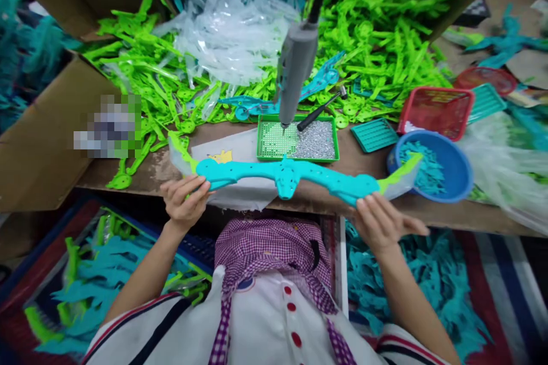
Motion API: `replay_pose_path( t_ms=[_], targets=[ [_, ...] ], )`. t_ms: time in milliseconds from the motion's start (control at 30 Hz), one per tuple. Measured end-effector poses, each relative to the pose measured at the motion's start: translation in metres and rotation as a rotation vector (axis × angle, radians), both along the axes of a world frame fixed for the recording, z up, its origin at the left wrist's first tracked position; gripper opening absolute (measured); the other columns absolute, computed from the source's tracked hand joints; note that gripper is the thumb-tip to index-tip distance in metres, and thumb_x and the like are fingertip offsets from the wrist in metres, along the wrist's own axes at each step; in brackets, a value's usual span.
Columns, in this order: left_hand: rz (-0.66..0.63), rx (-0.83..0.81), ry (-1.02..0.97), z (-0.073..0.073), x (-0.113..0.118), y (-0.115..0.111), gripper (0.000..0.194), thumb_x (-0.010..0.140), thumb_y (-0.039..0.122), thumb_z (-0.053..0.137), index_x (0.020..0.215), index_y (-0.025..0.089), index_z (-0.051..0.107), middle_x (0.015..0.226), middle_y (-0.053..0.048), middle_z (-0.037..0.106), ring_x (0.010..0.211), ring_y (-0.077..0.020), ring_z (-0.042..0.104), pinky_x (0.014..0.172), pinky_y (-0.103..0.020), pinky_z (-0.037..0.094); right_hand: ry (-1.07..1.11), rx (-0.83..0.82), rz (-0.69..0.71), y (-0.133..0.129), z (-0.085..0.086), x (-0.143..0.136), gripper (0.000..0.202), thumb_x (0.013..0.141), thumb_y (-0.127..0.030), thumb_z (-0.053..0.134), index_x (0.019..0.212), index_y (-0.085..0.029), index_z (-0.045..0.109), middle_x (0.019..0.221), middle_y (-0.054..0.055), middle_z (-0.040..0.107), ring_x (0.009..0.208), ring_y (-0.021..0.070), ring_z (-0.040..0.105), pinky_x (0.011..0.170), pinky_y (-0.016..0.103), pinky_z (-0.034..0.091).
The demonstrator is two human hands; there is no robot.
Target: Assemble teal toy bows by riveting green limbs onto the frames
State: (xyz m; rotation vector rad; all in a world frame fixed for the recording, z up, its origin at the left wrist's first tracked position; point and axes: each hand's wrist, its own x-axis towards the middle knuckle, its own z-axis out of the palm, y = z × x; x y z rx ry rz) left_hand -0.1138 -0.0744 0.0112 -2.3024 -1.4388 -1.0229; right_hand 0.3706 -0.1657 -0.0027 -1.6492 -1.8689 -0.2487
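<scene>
A long turquoise plastic toy part [286, 178], shaped like a pair of wings with a hub in the middle, is held level above the bench edge. My left hand [186, 199] pinches its left end, where a lime-green piece in clear film sticks out. At the other end my right hand [381, 219] grips it, beside another lime-green tip [400, 174] in film. Behind the part sits a green tray [337, 148] of small metal screws. A grey electric screwdriver [295, 71] hangs vertically over the tray, and a hammer [321, 108] rests across it.
Heaps of lime-green parts [385, 51] and clear plastic film [235, 34] cover the back of the bench. On the right stand a blue bowl [460, 174] of small turquoise pieces and a red basket [440, 97]. A cardboard box [47, 154] is at left. Turquoise parts [419, 285] fill the space below.
</scene>
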Motion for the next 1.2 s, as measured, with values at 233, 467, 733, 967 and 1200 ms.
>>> replay_pose_path(
  t_ms=[233,467,733,967,1200],
  targets=[
    [0.112,-0.036,0.005,-0.062,-0.019,-0.015,0.018,0.089,0.042,0.066,0.079,0.028,0.067,0.075,-0.006,0.070,0.082,-0.0255,0.070,0.077,-0.045,0.045,-0.186,0.287,0.048,-0.010,-0.052,-0.036,0.013,0.088,-0.032,0.064,0.089,-0.033,0.077,0.072,0.001,0.077,0.072,0.0247,0.075,0.098,0.049,0.047],
    [0.062,-0.191,-0.039,-0.052,-0.029,-0.012,0.011,0.089,0.041,0.069,0.088,0.030,0.070,0.085,-0.008,0.072,0.091,-0.0272,0.069,0.087,-0.048,0.041,-0.283,0.318,0.063,-0.004,-0.043,-0.046,0.020,0.085,-0.021,0.070,0.101,-0.030,0.076,0.091,0.003,0.081,0.084,0.0245,0.077,0.083,0.040,0.050],
    [-0.015,-0.286,0.049,0.002,-0.028,0.028,0.022,0.091,0.049,0.063,0.099,0.033,0.075,0.097,-0.008,0.074,0.092,-0.0274,0.070,0.088,-0.046,0.044,-0.057,0.075,0.274,0.043,0.020,-0.138,0.045,0.094,-0.030,0.064,0.138,-0.028,0.058,0.128,0.008,0.073,0.114,0.0251,0.069,0.098,0.042,0.037],
    [-0.086,-0.126,0.185,0.016,-0.024,0.021,0.015,0.093,0.038,0.065,0.104,0.032,0.074,0.097,-0.006,0.077,0.085,-0.0226,0.070,0.080,-0.040,0.044,-0.065,-0.033,0.396,0.081,-0.004,-0.167,0.029,0.100,-0.026,0.055,0.126,-0.028,0.068,0.121,0.003,0.076,0.112,0.0193,0.070,0.091,0.037,0.037],
    [-0.163,-0.305,0.073,0.016,0.028,-0.022,0.035,0.093,0.030,0.067,0.127,0.034,0.063,0.118,-0.007,0.072,0.107,-0.0269,0.068,0.097,-0.048,0.042,-0.181,-0.048,0.484,0.056,-0.037,-0.160,0.030,0.102,-0.019,0.047,0.116,-0.030,0.071,0.116,-0.002,0.077,0.107,0.0133,0.069,0.086,0.034,0.046]
  ],
)
